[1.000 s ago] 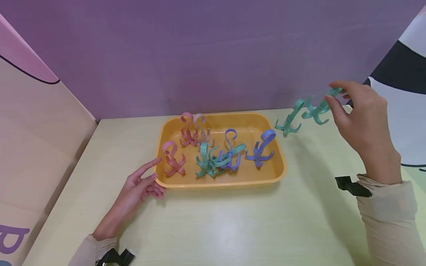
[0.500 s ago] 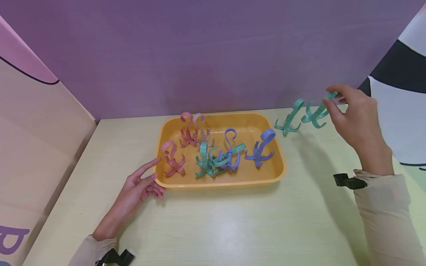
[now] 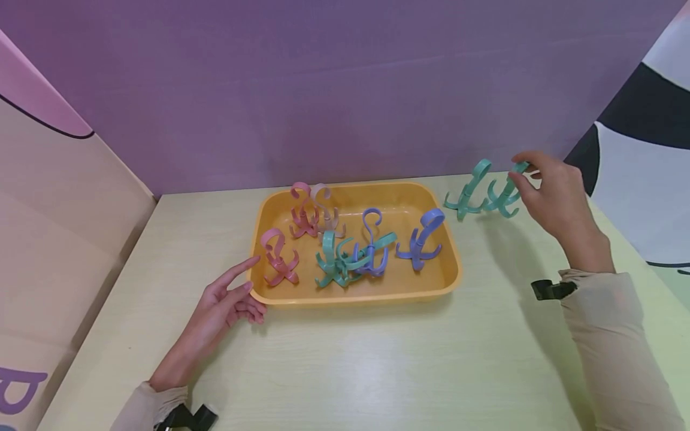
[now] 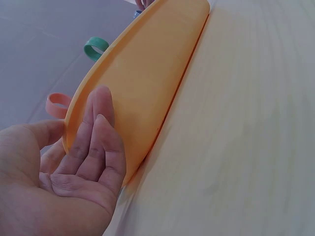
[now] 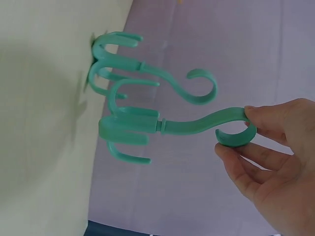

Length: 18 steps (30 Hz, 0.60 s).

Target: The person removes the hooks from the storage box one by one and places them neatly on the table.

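Right of the tray (image 3: 356, 299), the right hand (image 3: 557, 200) pinches a green hook (image 5: 189, 128) near a second hook (image 5: 121, 61), apparently a placing step calling for gentle lowering and release, while the left hand (image 3: 222, 308) touches the tray, fingers relaxed.

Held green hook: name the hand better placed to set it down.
Likely the right hand: it pinches the held green hook, while the left hand is away at the yellow tray.

nine hooks (image 5: 189, 127), one tray (image 3: 356, 298), two hands (image 3: 557, 200), two sleeves (image 3: 614, 341)
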### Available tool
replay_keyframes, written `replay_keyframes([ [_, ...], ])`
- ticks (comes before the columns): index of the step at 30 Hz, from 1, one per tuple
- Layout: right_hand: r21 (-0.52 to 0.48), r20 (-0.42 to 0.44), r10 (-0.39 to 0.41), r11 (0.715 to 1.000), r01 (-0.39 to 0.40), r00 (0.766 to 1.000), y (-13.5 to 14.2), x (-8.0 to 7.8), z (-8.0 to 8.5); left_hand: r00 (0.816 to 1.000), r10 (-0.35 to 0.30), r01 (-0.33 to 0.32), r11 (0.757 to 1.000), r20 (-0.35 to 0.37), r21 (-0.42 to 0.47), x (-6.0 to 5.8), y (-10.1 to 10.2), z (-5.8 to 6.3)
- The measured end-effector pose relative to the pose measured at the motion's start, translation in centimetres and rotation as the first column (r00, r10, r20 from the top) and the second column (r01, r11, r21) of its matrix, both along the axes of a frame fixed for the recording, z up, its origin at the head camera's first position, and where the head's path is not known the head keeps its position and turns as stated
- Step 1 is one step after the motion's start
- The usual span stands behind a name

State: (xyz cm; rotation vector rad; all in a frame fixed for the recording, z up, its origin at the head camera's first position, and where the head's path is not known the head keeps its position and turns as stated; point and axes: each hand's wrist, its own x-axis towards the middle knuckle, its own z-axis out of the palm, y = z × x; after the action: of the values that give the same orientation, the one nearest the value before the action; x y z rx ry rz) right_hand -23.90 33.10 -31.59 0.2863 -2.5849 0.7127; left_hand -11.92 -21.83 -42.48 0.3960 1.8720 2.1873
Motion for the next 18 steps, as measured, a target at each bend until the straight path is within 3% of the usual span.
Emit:
replay_keyframes([
  [18, -0.016, 0.073, 0.005, 1.000, -0.004, 0.997, 1.5, -1.5, -2.3, 1.000, 0.015, -0.015, 1.000, 0.021, -0.002, 0.0, -0.1, -0.1],
])
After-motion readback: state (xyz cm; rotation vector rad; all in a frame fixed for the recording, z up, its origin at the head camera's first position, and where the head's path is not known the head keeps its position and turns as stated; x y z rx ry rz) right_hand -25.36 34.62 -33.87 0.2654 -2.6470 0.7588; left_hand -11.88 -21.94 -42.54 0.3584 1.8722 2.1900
